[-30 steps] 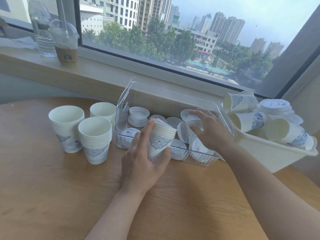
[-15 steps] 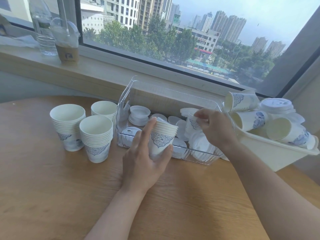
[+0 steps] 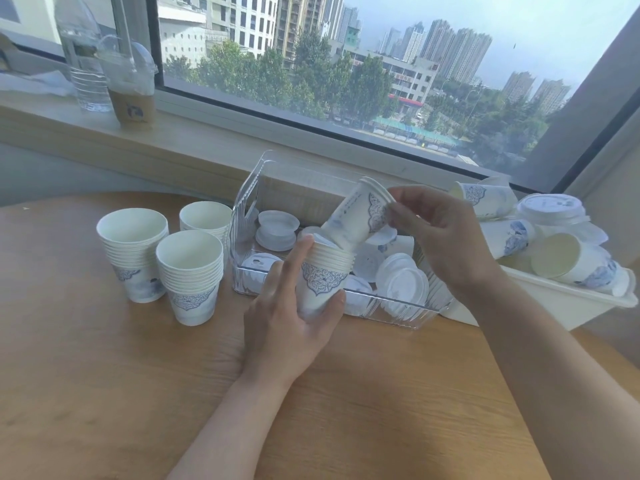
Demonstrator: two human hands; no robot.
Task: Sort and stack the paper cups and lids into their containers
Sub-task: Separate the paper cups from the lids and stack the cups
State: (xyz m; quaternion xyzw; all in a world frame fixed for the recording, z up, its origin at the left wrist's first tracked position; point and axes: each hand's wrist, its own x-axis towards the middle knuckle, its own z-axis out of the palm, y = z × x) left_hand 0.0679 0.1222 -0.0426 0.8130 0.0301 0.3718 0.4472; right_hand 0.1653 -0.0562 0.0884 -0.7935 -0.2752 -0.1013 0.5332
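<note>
My left hand point(image 3: 287, 320) grips a stack of white paper cups with blue patterns point(image 3: 323, 275), standing on the table in front of the clear bin point(image 3: 391, 313). My right hand point(image 3: 440, 237) pinches the rim of a single tilted cup point(image 3: 356, 220), whose base sits in the mouth of that stack. The clear bin holds several white lids point(image 3: 401, 285). To the left on the table are three more cup stacks point(image 3: 133, 251) point(image 3: 190, 275) point(image 3: 206, 218). A white tub point(image 3: 554, 299) at the right holds loose cups lying on their sides point(image 3: 568, 261) and lids point(image 3: 550, 207).
The round wooden table point(image 3: 104, 375) stretches toward me. On the window sill at the back left stand a water bottle point(image 3: 86, 60) and a domed iced drink cup point(image 3: 130, 84). The window runs behind the bins.
My right hand has lifted a cup out of the clear bin and brought it left onto the top of the stack that my left hand keeps holding.
</note>
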